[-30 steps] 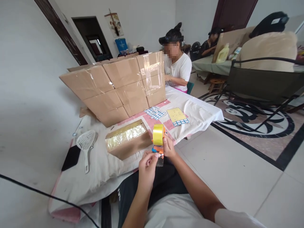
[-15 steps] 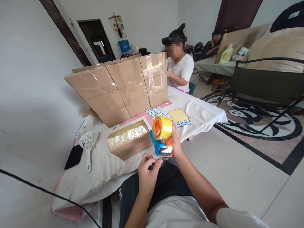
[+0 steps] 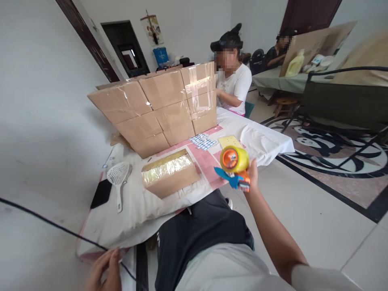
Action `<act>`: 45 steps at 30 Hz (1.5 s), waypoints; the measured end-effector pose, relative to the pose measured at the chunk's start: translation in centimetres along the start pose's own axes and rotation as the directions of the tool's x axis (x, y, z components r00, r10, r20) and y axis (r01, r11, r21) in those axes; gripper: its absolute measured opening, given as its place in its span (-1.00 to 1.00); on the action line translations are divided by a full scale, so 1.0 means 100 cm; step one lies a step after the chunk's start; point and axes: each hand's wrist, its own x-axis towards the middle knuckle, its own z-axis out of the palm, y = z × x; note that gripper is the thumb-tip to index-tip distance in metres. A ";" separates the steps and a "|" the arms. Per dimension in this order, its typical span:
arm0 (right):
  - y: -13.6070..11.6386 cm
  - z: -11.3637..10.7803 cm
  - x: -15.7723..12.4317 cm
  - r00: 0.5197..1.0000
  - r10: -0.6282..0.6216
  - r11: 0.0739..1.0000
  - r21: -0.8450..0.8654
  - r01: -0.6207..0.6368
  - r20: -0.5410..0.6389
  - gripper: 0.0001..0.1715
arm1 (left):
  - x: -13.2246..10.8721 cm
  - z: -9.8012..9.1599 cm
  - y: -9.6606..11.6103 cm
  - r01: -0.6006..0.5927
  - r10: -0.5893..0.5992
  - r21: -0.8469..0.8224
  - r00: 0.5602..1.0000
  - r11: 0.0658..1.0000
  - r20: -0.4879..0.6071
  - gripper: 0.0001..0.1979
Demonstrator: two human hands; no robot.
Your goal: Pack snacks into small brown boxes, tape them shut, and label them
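My right hand [image 3: 252, 178] grips a tape dispenser [image 3: 233, 166] with a yellow tape roll and a blue and orange frame, held out over the table's near right corner. My left hand [image 3: 103, 273] is down at the bottom left by the table's front edge, fingers curled around a black cable [image 3: 54, 227]. In front of me on the white cloth lies a small cardboard box [image 3: 170, 172] with shiny clear tape along its top.
A stack of taped cardboard boxes [image 3: 157, 106] stands at the table's far side. A white slotted scoop [image 3: 119, 178] and a black flat item [image 3: 101, 193] lie at the left. Sticker sheets [image 3: 203, 141] and a yellow card [image 3: 229, 141] lie to the right. A person in white [image 3: 233, 83] sits beyond.
My left hand let go of the tape end and dropped to the lower left by the cable. My right hand swung the dispenser out to the right.
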 end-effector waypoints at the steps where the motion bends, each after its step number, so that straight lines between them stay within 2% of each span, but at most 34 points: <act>1: 0.005 0.009 0.017 1.000 0.007 1.000 0.011 -0.007 -0.008 -0.11 | -0.011 -0.001 0.002 0.058 -0.058 0.005 0.997 0.998 0.047 -0.63; 3: 0.018 0.028 0.049 0.999 0.001 1.000 -0.014 0.000 0.050 -0.20 | -0.032 0.006 0.006 0.135 -0.132 -0.005 0.975 0.991 0.181 -0.60; 6: 0.035 0.053 0.085 0.979 0.018 0.994 -0.110 0.005 0.205 -0.19 | -0.051 0.025 0.006 0.184 -0.146 -0.068 0.917 0.981 0.372 -0.57; 9: 0.044 0.062 0.101 0.960 0.075 0.983 -0.179 -0.026 0.269 -0.21 | -0.059 0.041 0.011 0.274 -0.142 -0.199 0.853 0.941 0.503 -0.52; 11: 0.048 0.058 0.101 0.964 0.095 0.974 -0.222 -0.038 0.250 -0.27 | -0.060 0.049 0.022 0.367 -0.138 -0.296 0.801 0.882 0.582 -0.36; 13: 0.049 0.049 0.091 0.984 0.078 0.963 -0.269 -0.032 0.162 -0.32 | -0.058 0.055 0.037 0.436 -0.127 -0.368 0.769 0.822 0.627 -0.17; 16: 0.044 0.037 0.053 0.997 -0.073 0.922 -0.383 0.056 -0.032 -0.41 | -0.050 0.061 0.062 0.474 -0.124 -0.434 0.772 0.766 0.623 -0.07; 17: 0.040 0.036 0.033 0.989 -0.138 0.899 -0.424 0.107 -0.045 -0.49 | -0.046 0.062 0.068 0.479 -0.120 -0.444 0.770 0.757 0.626 -0.07; 18: 0.034 0.037 0.011 0.981 -0.196 0.873 -0.456 0.174 0.000 -0.59 | -0.042 0.064 0.074 0.487 -0.113 -0.447 0.762 0.750 0.638 -0.07; 19: 0.028 0.042 -0.012 0.972 -0.210 0.863 -0.447 0.235 0.106 -0.72 | -0.039 0.065 0.079 0.496 -0.105 -0.445 0.747 0.745 0.656 -0.06; 20: 0.021 0.048 -0.036 0.950 -0.208 0.864 -0.412 0.289 0.232 -0.80 | -0.036 0.067 0.083 0.506 -0.099 -0.439 0.731 0.743 0.675 -0.05; 21: 0.013 0.057 -0.058 0.905 -0.217 0.862 -0.364 0.353 0.365 -0.84 | -0.033 0.069 0.086 0.515 -0.097 -0.431 0.717 0.741 0.691 -0.04; 22: 0.005 0.068 -0.078 0.838 -0.219 0.853 -0.319 0.413 0.499 -0.81 | -0.032 0.071 0.090 0.525 -0.096 -0.426 0.705 0.736 0.702 -0.02; 24: -0.009 0.089 -0.106 0.682 -0.192 0.815 -0.273 0.512 0.706 -0.59 | -0.030 0.074 0.097 0.546 -0.097 -0.437 0.696 0.715 0.712 0.00; 26: -0.018 0.109 -0.119 0.537 -0.156 0.752 -0.253 0.609 0.829 -0.44 | -0.031 0.076 0.103 0.563 -0.088 -0.466 0.697 0.682 0.712 0.02; 27: -0.020 0.116 -0.121 0.481 -0.159 0.726 -0.229 0.649 0.862 -0.44 | -0.032 0.076 0.105 0.565 -0.080 -0.486 0.702 0.667 0.708 0.03; 28: -0.021 0.122 -0.121 0.441 -0.183 0.716 -0.189 0.672 0.879 -0.48 | -0.033 0.075 0.108 0.561 -0.072 -0.502 0.711 0.658 0.700 0.03; 29: -0.021 0.128 -0.120 0.423 -0.221 0.720 -0.145 0.678 0.879 -0.56 | -0.034 0.074 0.110 0.555 -0.069 -0.514 0.721 0.654 0.690 0.03; 30: -0.020 0.132 -0.118 0.426 -0.265 0.732 -0.107 0.673 0.865 -0.66 | -0.035 0.073 0.111 0.549 -0.068 -0.521 0.728 0.654 0.682 0.02; 32: -0.019 0.139 -0.115 0.478 -0.323 0.756 -0.081 0.649 0.817 -0.87 | -0.036 0.070 0.113 0.541 -0.063 -0.524 0.732 0.658 0.678 -0.01; 33: -0.019 0.141 -0.113 0.505 -0.329 0.764 -0.089 0.639 0.798 -0.88 | -0.036 0.070 0.114 0.541 -0.060 -0.519 0.729 0.662 0.682 -0.02; 36: -0.030 0.149 -0.104 0.549 -0.307 0.808 -0.091 0.581 0.778 -0.78 | -0.034 0.073 0.113 0.534 -0.097 -0.491 0.738 0.688 0.668 -0.06; 39: -0.054 0.158 -0.081 0.652 -0.292 0.885 -0.060 0.461 0.700 -0.76 | -0.031 0.080 0.106 0.501 -0.170 -0.419 0.771 0.757 0.614 -0.21; 41: -0.070 0.168 -0.059 0.708 -0.289 0.901 -0.067 0.429 0.645 -0.73 | -0.029 0.083 0.099 0.462 -0.187 -0.383 0.798 0.800 0.573 -0.31; 43: -0.080 0.182 -0.037 0.705 -0.267 0.903 -0.086 0.422 0.657 -0.67 | -0.023 0.084 0.093 0.402 -0.178 -0.382 0.845 0.832 0.504 -0.35; 45: -0.081 0.200 -0.016 0.665 -0.217 0.907 -0.103 0.408 0.715 -0.64 | -0.012 0.084 0.092 0.293 -0.134 -0.398 0.915 0.869 0.381 -0.35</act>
